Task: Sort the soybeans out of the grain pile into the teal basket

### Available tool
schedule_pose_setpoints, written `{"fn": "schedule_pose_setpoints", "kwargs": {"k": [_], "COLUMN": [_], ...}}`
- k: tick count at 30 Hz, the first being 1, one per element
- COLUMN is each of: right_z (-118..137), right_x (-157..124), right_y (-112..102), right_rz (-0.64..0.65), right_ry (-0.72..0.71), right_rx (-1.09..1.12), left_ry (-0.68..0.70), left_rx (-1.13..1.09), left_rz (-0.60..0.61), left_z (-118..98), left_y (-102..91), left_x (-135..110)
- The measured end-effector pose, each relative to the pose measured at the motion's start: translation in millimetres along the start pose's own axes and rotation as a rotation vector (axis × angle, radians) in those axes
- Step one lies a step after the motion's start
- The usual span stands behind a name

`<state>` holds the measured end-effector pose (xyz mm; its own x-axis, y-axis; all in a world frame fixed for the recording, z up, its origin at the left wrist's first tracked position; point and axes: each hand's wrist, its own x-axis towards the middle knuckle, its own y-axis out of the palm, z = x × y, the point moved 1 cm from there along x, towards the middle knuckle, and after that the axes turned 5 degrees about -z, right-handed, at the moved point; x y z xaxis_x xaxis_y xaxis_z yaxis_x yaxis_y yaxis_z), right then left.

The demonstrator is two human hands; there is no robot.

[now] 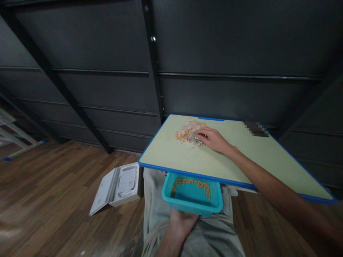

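White box [114, 185] left of turquoise tray [187, 205]

Right hand [214, 139] at mixed pile [184, 134]

Pale table [158, 153] with blue edging, right of centre in the frame.
Small tan beads [182, 135] and translucent bits [195, 125] lie heaped toward its upper left, a pixelated dark item [256, 129] at its upper-right edge; the wooden floor [53, 185] bears an open white box [128, 184], lower left.
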<state>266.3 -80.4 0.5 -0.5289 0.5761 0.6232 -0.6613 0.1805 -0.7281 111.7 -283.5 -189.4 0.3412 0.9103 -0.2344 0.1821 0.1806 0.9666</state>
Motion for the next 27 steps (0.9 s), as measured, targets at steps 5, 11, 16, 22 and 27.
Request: {"fn": "schedule_pose_setpoints", "kwargs": {"k": [5, 11, 16, 22, 27], "right_z": [0.9, 1.8, 3.8, 4.2, 6.0], "right_x": [0.5, 0.7, 0.8, 0.5, 0.3], "right_y": [1.1, 1.6, 0.3, 0.9, 0.6], "right_rz": [-0.016, -0.012, -0.009, 0.008, 0.021], "right_ry": [-0.032, -0.027, -0.022, -0.023, -0.026], "right_rx": [0.052, 0.078, 0.104, 0.119, 0.113], "left_ry": [0.001, -0.006, -0.016, -0.023, -0.017], "left_rx": [0.006, 0.009, 0.000, -0.008, -0.004], "left_rz": [0.024, 0.008, -0.012, -0.004, 0.013], "left_z": [0.3, 0.0, -0.1, -0.2, -0.3], "left_y": [2.8, -2.2, -7.4, -10.2, -9.4], "left_x": [-0.7, 0.2, 2.3, 3.4, 2.5]}}
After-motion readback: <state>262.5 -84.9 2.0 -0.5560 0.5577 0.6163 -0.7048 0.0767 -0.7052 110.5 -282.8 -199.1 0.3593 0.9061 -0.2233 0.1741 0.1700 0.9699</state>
